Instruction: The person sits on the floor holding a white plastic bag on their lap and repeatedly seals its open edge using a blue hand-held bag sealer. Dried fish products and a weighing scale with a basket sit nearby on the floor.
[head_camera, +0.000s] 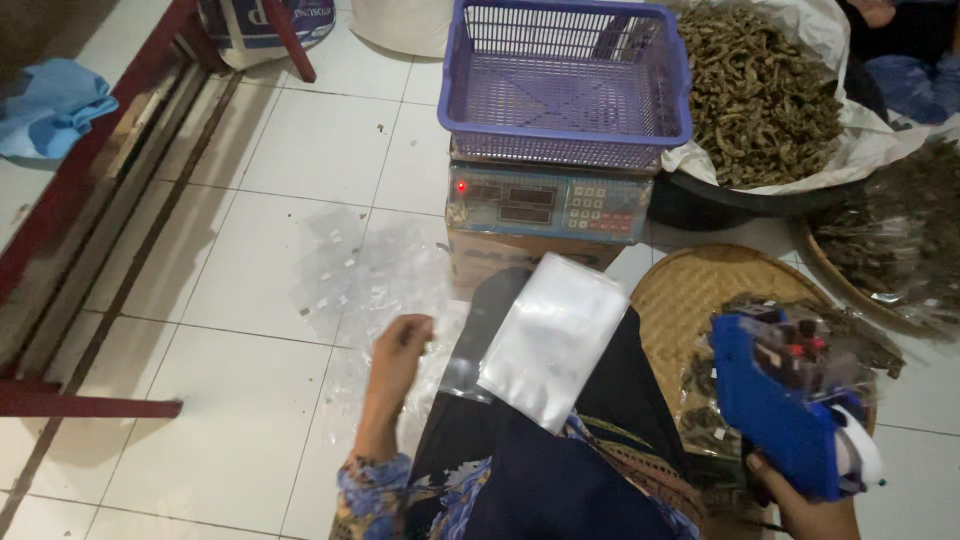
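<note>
Plastic bags (375, 275), clear and empty, lie spread on the white tiled floor (200, 300), just left of the weighing scale (548, 203), which I take as my landmark. On top of the scale sits a purple basket (565, 85), and I see nothing in it. To the right of the scale, a big lined basin (835, 140) holds a heap of dried brown pieces (760, 90). In front of the scale and to the right lies a round woven tray (690, 290) with some filled packets (850, 335) on it. In front of the scale, on my dark lap, rests one flat silvery pouch (552, 338).

My right hand (805, 505), low and to the right of the scale, has its grip closed around the blue label gun (790, 400), whose white roll points to the right. My left hand (400, 350), in front of the scale and a little left, touches the edge of the clear bags; the fingers are curled, but I cannot tell if they really pinch a bag or only rest on it.

For this moment, I judge it is good to separate only one bag from the pile with the fingertips, because such thin bags stick together. I would keep the label gun steady and turned away from the pouch, so that it does not catch on it.
</note>
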